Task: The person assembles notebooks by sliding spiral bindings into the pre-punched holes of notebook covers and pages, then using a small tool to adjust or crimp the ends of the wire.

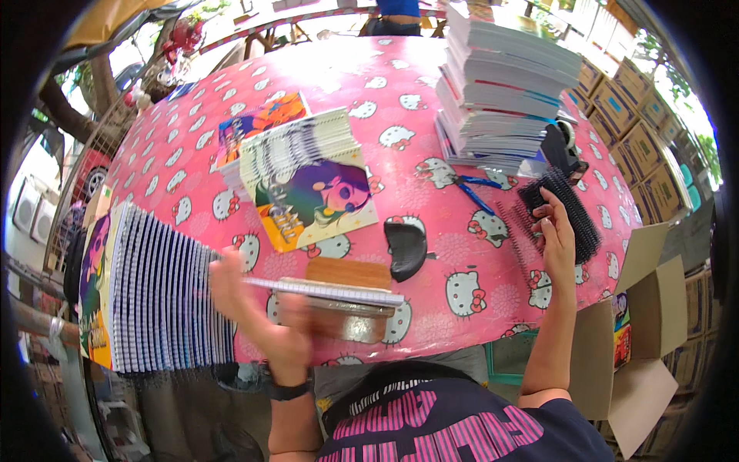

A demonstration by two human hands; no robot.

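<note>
My left hand (265, 319), blurred by motion, has its fingers and thumb apart at the left end of a white page block (339, 292). The pages stand on edge against a brown wooden block (350, 272), with a shiny brown piece (350, 322) on the near side. At the right, my right hand (558, 231) has its fingers bent onto a bundle of black binding wires (579, 219). Its fingertips appear closed on wire there. A thin strip of wire (514, 231) lies just left of that hand. Beyond it rest blue-handled pliers (476, 191).
Many wire-bound notebooks (165, 292) lie fanned at the left. Another illustrated stack (315, 192) sits mid-table, near a black half-round piece (406, 250). A tall paper stack (504, 92) rises at the far right. An open carton (643, 331) stands beside the table.
</note>
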